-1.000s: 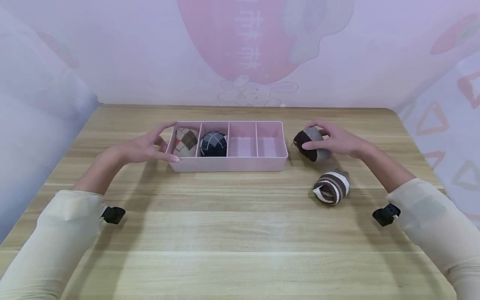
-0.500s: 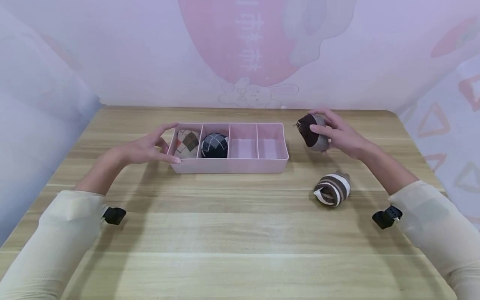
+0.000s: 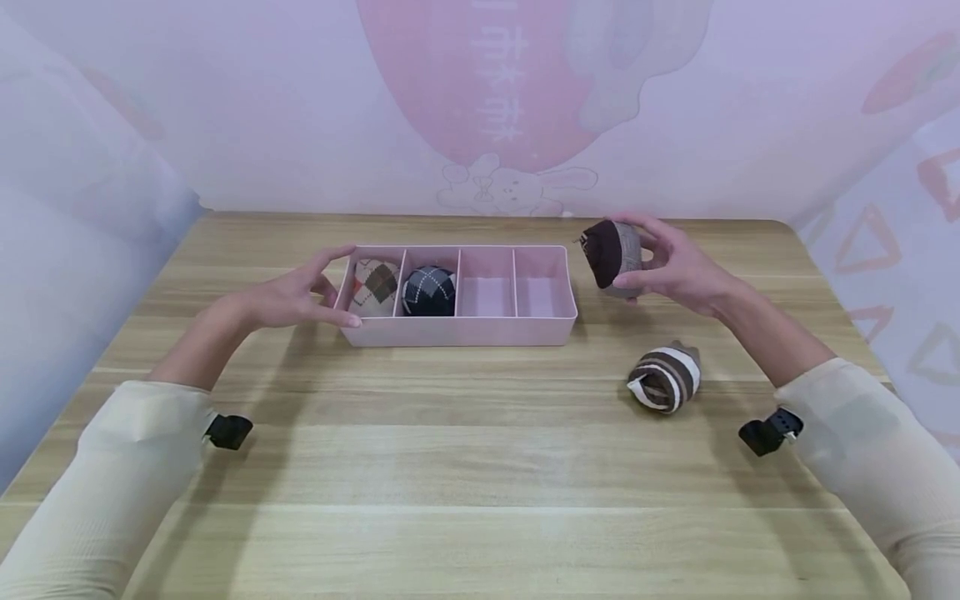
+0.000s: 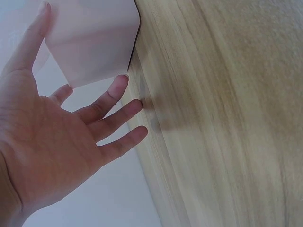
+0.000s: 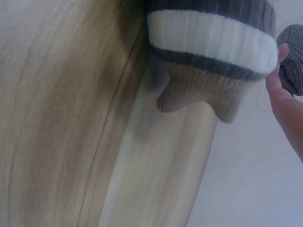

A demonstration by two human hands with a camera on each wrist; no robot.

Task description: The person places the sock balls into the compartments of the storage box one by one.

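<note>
The right hand (image 3: 678, 262) holds a rolled sock (image 3: 611, 254), dark brown and grey, lifted clear of the desk (image 3: 480, 467). Its fingers curl round the far side of the sock and the thumb lies under it. The sock hangs just beside the right end of the tray (image 3: 457, 329), a little above its rim. In the right wrist view only a finger edge and a bit of grey knit (image 5: 292, 56) show at the right border.

The left hand (image 3: 288, 296) is spread wide, fingers straight, and holds nothing. Its thumb touches the front left corner of the tray and the fingers reach along the left end wall. The left wrist view shows the open palm (image 4: 42, 151) with a fingertip against the pink tray wall (image 4: 90, 42).

The tray is pink, long, with four compartments in a row. The leftmost holds a tan argyle sock ball (image 3: 373, 283), the next a dark argyle sock ball (image 3: 427, 289). The two right compartments show only their pink floor.

A striped sock roll (image 3: 663, 377), brown and white, lies on the desk in front of the right hand, well apart from the tray. It fills the top of the right wrist view (image 5: 213, 42).
</note>
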